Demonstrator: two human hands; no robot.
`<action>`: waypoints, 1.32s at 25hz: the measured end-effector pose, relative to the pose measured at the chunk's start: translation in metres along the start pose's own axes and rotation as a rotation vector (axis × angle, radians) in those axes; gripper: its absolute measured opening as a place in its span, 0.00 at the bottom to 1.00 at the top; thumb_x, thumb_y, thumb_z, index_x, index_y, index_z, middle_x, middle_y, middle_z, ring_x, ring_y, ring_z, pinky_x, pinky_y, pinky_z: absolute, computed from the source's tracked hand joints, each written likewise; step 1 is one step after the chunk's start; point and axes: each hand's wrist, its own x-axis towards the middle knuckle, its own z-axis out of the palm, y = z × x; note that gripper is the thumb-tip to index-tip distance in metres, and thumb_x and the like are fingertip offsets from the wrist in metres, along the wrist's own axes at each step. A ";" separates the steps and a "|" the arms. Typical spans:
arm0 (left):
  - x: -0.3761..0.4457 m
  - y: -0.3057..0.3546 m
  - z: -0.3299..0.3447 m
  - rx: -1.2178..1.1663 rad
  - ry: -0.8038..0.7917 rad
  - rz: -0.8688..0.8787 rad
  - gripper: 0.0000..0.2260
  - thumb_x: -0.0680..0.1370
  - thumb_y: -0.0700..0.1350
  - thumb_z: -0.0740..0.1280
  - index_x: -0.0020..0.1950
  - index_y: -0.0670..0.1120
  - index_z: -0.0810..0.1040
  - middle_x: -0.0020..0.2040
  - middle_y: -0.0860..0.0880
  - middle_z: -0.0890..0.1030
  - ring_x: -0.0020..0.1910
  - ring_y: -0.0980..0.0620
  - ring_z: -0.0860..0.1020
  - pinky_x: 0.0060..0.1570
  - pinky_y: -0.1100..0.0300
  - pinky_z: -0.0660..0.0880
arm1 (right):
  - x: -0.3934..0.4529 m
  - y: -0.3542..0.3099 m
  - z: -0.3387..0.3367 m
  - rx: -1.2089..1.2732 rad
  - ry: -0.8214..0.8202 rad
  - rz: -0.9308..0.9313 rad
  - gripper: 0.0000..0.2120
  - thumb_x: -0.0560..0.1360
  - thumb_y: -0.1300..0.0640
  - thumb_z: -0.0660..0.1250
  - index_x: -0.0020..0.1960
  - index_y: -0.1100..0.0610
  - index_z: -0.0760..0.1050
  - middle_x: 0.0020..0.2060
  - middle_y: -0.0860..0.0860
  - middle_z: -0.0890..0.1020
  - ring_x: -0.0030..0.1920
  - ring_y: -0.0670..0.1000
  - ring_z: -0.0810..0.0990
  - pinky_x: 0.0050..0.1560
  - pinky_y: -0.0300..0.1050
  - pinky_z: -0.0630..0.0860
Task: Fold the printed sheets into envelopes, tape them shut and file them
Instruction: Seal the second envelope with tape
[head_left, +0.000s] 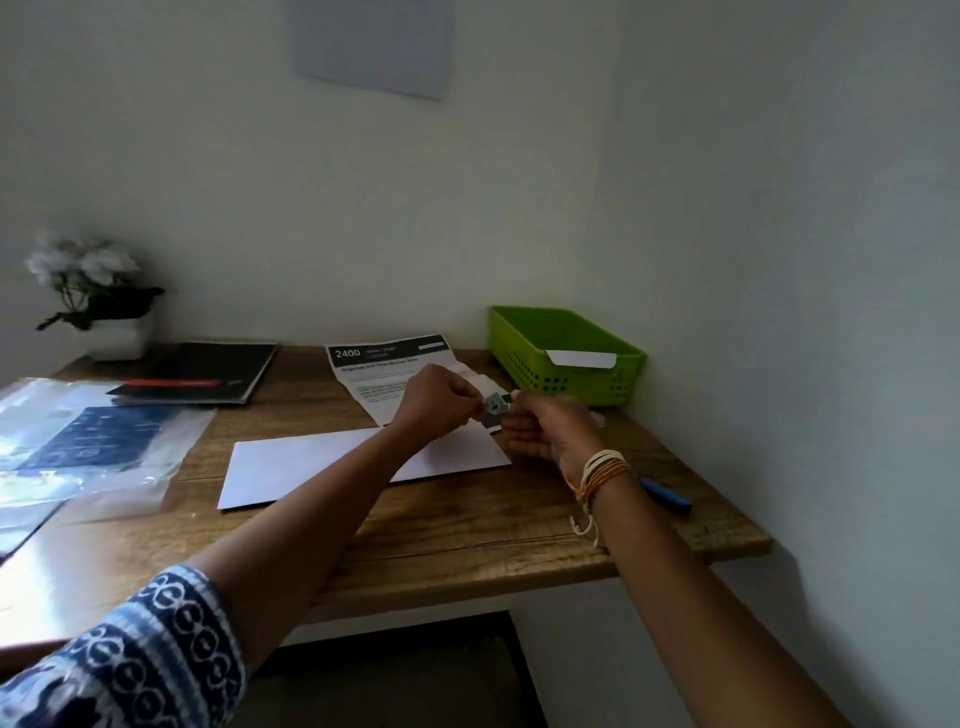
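My left hand (436, 400) and right hand (540, 428) pinch a tape dispenser (496, 408) over the folded sheet (311, 462) mid-tabletop, still untaped, one envelope (582, 358) already filed in the green basket (524, 332) at the far right corner.

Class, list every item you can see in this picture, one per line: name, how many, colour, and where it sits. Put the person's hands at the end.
Wooden table: one, brown, against the wall.
Green plastic basket: one, back right corner, white paper inside.
Printed sheet: one, white with black header, centre back.
Folded white envelope: one, table centre.
Small grey tape dispenser: one, held between both hands.
Blue pen: one, right edge.
Black folder: one, back left.
Potted white flowers: one, far left corner.
Clear plastic sleeves: left side, count unclear.
Left hand: grip on dispenser.
Right hand: likewise.
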 end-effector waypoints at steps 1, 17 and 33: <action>0.001 -0.002 -0.002 0.019 -0.005 -0.002 0.05 0.72 0.39 0.72 0.46 0.42 0.85 0.41 0.45 0.85 0.36 0.55 0.79 0.40 0.64 0.76 | 0.002 -0.003 0.001 -0.070 -0.011 0.037 0.09 0.77 0.57 0.65 0.46 0.64 0.77 0.35 0.57 0.81 0.33 0.52 0.81 0.29 0.41 0.79; 0.018 -0.024 -0.013 0.161 -0.079 -0.013 0.08 0.71 0.38 0.70 0.49 0.42 0.85 0.50 0.45 0.85 0.53 0.51 0.78 0.46 0.63 0.69 | 0.037 -0.003 0.028 -0.411 -0.083 0.010 0.13 0.72 0.69 0.70 0.55 0.71 0.76 0.34 0.58 0.79 0.31 0.51 0.78 0.27 0.37 0.78; 0.019 -0.032 -0.006 0.337 -0.098 -0.009 0.06 0.72 0.46 0.70 0.46 0.46 0.84 0.50 0.46 0.83 0.53 0.47 0.78 0.55 0.51 0.76 | 0.045 0.005 0.031 -0.621 -0.014 -0.061 0.06 0.69 0.66 0.74 0.39 0.66 0.77 0.29 0.57 0.77 0.26 0.50 0.74 0.26 0.39 0.73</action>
